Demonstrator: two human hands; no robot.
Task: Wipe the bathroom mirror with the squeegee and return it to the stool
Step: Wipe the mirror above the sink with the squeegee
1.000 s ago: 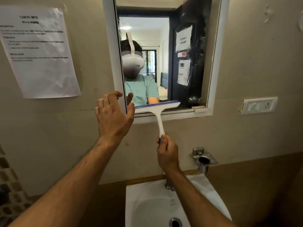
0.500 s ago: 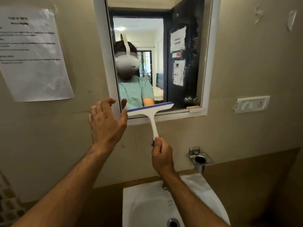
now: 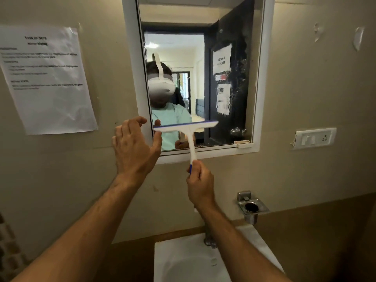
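a bathroom: white-framed wall mirror (image 3: 223, 78) above a white sink (image 3: 183, 261) with tap (image 3: 208, 239)

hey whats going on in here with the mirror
A person is wiping the bathroom mirror with a white squeegee. The right hand grips the bottom of its handle, with the blade low on the glass, near the left side. The left hand is open beside the blade's left end, by the mirror frame. Spots show on the right part of the glass. Below is a white sink. No stool is in view.
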